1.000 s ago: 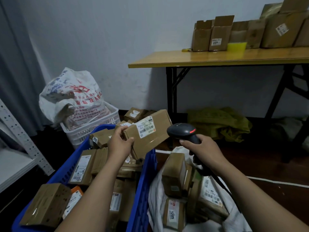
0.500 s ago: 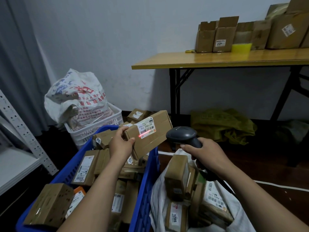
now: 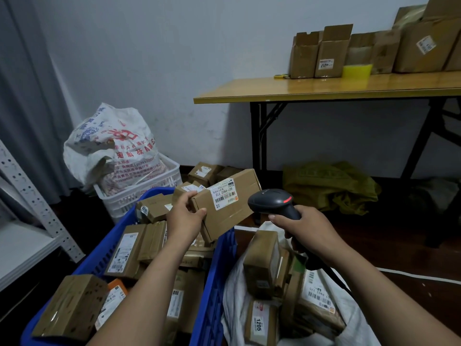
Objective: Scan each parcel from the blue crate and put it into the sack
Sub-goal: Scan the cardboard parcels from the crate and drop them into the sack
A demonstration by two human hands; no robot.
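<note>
My left hand (image 3: 185,217) grips the near end of a brown cardboard parcel (image 3: 233,211) and holds it tilted above the blue crate (image 3: 215,273), its white barcode label facing up. My right hand (image 3: 305,229) grips a black handheld scanner (image 3: 272,202) just right of the parcel, its head pointing at the label. The crate holds several more brown parcels. To its right the white sack (image 3: 234,295) lies open with several parcels inside, below my right hand.
A white basket (image 3: 139,193) with a printed white bag (image 3: 109,146) stands behind the crate. More parcels (image 3: 207,172) lie on the floor by the wall. A wooden folding table (image 3: 324,88) carries cardboard boxes at the right. A white metal shelf (image 3: 22,243) stands at the left.
The red scan line seen on the label half a second ago is gone. The parcel and scanner stay close together, and the view has shifted slightly.
</note>
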